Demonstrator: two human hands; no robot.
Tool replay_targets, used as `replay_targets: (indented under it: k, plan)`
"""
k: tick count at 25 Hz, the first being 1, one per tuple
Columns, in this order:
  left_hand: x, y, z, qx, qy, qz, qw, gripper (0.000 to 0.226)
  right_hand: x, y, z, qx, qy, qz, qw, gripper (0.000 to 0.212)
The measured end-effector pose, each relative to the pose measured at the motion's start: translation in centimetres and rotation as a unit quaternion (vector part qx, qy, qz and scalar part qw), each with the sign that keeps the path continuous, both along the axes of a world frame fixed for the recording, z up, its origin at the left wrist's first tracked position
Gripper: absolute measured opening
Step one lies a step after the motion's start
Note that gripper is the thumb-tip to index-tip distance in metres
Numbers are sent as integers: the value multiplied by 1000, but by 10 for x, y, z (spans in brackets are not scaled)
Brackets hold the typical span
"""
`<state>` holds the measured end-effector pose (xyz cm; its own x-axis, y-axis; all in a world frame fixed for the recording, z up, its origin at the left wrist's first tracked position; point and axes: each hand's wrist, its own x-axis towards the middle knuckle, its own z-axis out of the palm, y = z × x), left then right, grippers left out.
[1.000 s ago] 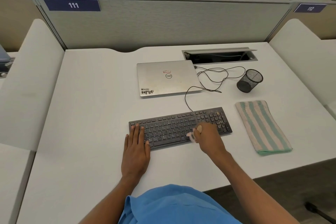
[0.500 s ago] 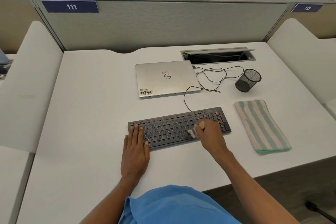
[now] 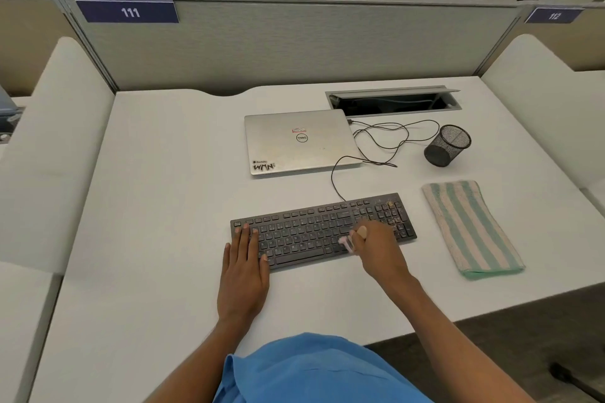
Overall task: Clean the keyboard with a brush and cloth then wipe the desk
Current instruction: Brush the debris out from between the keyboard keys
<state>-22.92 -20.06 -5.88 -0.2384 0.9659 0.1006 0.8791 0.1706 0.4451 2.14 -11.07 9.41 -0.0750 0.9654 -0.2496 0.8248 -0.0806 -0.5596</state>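
Black wired keyboard (image 3: 311, 232) on white desk (image 3: 163, 206), close to the front edge, right end skewed slightly away from the person. Left hand (image 3: 244, 275) laid flat over keyboard's left end: fingers straight and close together, fingertips up on the top rows, heel of the palm on the desk just in front of the keyboard. Right hand (image 3: 379, 252) over keyboard's right-centre, fingers curled tight round a small brush (image 3: 352, 237). Pale wooden handle end poking out at the top of the fist, pinkish bristle end down on the keys just left of the number pad. Brownish specks scattered over the number pad at keyboard's far right corner. Folded green-and-cream striped cloth (image 3: 471, 229) flat on the desk just right of the keyboard, apart from it and clear of both hands. Closed silver Dell laptop (image 3: 299, 141) behind the keyboard, stickers on the lid. Thin black cable (image 3: 334, 177) running from keyboard's back edge, looping off behind and to the right, alongside the laptop. Black mesh pen cup (image 3: 447, 145) behind keyboard's right end, beyond the cloth. Open metal cable hatch (image 3: 393, 101) farther behind the keyboard, past the laptop. Grey partition (image 3: 294, 46) well behind the keyboard at the desk's back, blue sign (image 3: 129, 11) marked 111 at its upper left.
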Motion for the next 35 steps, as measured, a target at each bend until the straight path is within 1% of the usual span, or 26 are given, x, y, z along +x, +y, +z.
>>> replay_targets:
  k: [4, 6, 8, 9, 12, 14, 17, 19, 20, 22, 24, 26, 29, 32, 33, 35]
  plan:
    - [0, 0, -1, 2, -2, 0, 1000, 63, 10, 10, 8, -47, -24, 14, 998, 25]
    - [0, 0, 0, 1, -2, 0, 1000, 63, 5, 18, 22, -33, -10, 25, 999, 27]
    - [0, 0, 0, 0, -2, 0, 1000, 63, -6, 25, 30, -28, 7, 57, 998, 33]
    - [0, 0, 0, 1, -3, -1, 1000, 63, -12, 28, 29, -35, 6, 87, 996, 32]
    - [0, 0, 0, -1, -3, -1, 1000, 63, -27, 33, 25, -70, -2, 150, 986, 10]
    - [0, 0, 1, 0, -4, -2, 1000, 63, -23, 37, 24, -85, -20, 167, 982, 7]
    - [0, 0, 0, 1, -1, -1, 1000, 63, 6, 47, 19, -102, -27, 112, 988, 13]
    - [0, 0, -1, -1, 3, -2, 1000, 63, 24, 55, 19, -90, -44, 71, 992, 19]
    - [0, -1, -1, -2, 5, -2, 1000, 63, 30, 58, 19, -83, -60, 58, 993, 17]
    - [-1, -1, -1, -4, 7, -3, 1000, 63, 28, 61, 23, -68, -77, 51, 993, 15]
    - [-1, -1, -1, -4, 7, -2, 1000, 63, 15, 59, 24, -57, -46, 72, 995, 17]
    - [0, 0, 0, -3, 4, -2, 1000, 63, 1, 51, 22, -71, -5, 91, 993, 14]
    - [0, -1, 1, 4, -1, -2, 1000, 63, -2, 46, 17, -85, -11, 103, 991, 14]
    - [0, -1, 2, 5, 0, -2, 1000, 63, 14, 47, 17, -71, -53, 74, 993, 18]
    - [0, -1, 1, 4, 1, -2, 1000, 63, 20, 46, 19, -69, -61, 58, 994, 16]
    - [0, -1, 1, 3, 4, -2, 1000, 63, 27, 43, 22, -58, -54, 27, 997, 12]
